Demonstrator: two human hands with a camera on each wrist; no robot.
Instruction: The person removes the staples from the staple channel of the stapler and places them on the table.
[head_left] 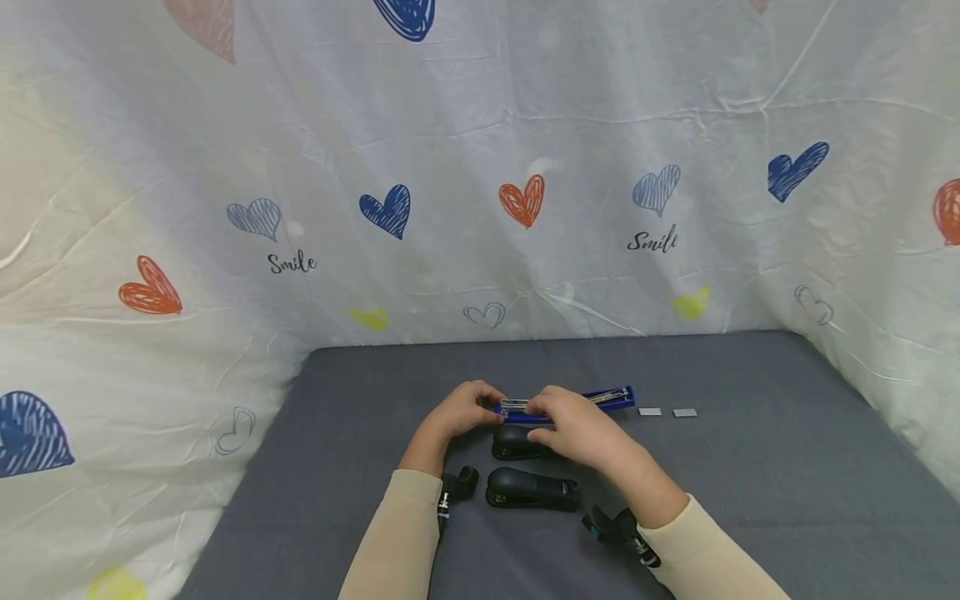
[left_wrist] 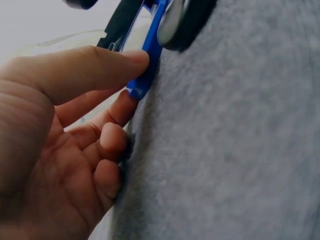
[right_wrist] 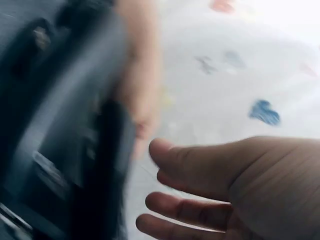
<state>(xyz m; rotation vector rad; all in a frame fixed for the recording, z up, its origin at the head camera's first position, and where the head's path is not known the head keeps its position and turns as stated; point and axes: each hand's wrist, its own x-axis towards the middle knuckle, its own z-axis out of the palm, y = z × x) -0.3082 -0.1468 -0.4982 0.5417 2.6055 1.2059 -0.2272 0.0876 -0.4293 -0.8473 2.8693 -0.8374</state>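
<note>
A blue stapler lies opened out on the grey table, its metal staple channel showing. My left hand grips its left end, and in the left wrist view the thumb presses on the blue base with a finger beneath it. My right hand is over the middle of the stapler, fingertips close to the channel and covering part of it. In the right wrist view its fingers are loosely bent, with nothing seen between them. One black stapler sits just below the blue one, partly hidden by my right hand.
A second black stapler lies nearer me, between my forearms. Two small strips of staples, one left and one right, lie beyond the blue stapler's right end. A white curtain printed with hearts hangs behind the table.
</note>
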